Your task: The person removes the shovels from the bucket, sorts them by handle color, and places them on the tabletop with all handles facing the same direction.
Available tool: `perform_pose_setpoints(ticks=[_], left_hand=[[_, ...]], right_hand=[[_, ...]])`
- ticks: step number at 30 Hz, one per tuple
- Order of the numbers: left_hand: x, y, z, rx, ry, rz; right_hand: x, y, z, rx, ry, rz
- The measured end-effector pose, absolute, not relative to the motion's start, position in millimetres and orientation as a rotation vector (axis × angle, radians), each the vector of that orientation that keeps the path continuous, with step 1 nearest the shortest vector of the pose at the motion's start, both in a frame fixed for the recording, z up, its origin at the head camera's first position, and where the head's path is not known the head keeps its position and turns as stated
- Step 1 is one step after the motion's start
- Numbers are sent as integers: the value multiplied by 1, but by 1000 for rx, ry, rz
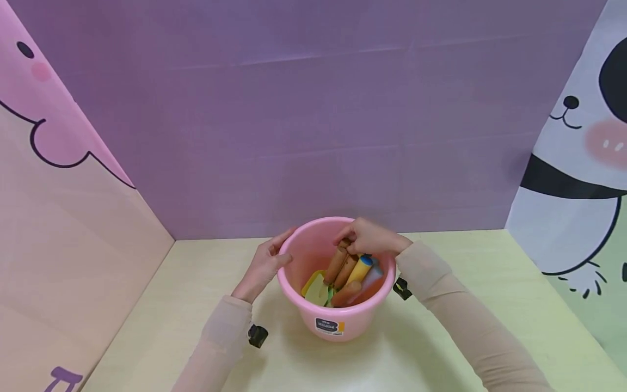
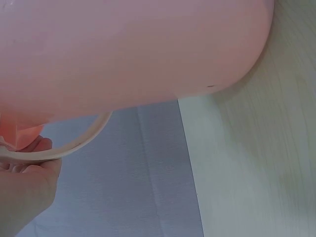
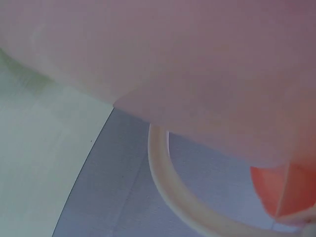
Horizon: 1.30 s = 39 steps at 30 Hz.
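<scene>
A pink bucket (image 1: 338,321) stands on the table, its rim toward me. My left hand (image 1: 266,264) grips the rim at the left, thumb over the edge. In the left wrist view, the pale curved handle (image 2: 81,140) crosses in front of that hand (image 2: 29,192). My right hand (image 1: 369,237) reaches over the far right rim, its curled fingers pinching a small brown piece (image 1: 345,243). Below it lie brown sausage-shaped pieces (image 1: 335,265), a yellow cylinder with a blue end (image 1: 359,270), a pale green piece (image 1: 317,291) and a grey piece (image 1: 374,272). The right wrist view hides this hand.
The pale wooden table (image 1: 206,283) meets a purple back wall (image 1: 294,136) behind the bucket. Side panels with cartoon figures (image 1: 578,228) stand left and right. Black wrist devices (image 1: 257,336) are worn on both sleeves.
</scene>
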<state>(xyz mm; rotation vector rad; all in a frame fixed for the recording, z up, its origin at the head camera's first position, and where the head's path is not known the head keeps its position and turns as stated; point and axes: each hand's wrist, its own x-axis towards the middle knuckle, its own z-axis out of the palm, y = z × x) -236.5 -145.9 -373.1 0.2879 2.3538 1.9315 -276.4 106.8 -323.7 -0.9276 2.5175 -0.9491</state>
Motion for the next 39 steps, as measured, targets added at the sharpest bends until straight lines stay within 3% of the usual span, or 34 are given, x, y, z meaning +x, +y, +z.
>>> perform_pose_setpoints(ticks=[21,28,35,39], left_hand=[[-232,-150,-373,289,2354,1921],[-232,-152,-371,274,2362,1903],[-231,-153,-371,285,2355,1924],[-230,-150,-372,273,2343,1938]], right_hand=[[-279,96,-331,-954,2568,-809],[-278,90,-329,-811,2552,-831],[-270,89,-331,-528,2225,-1196],[-273,92,-331,-653,2350,-1078]])
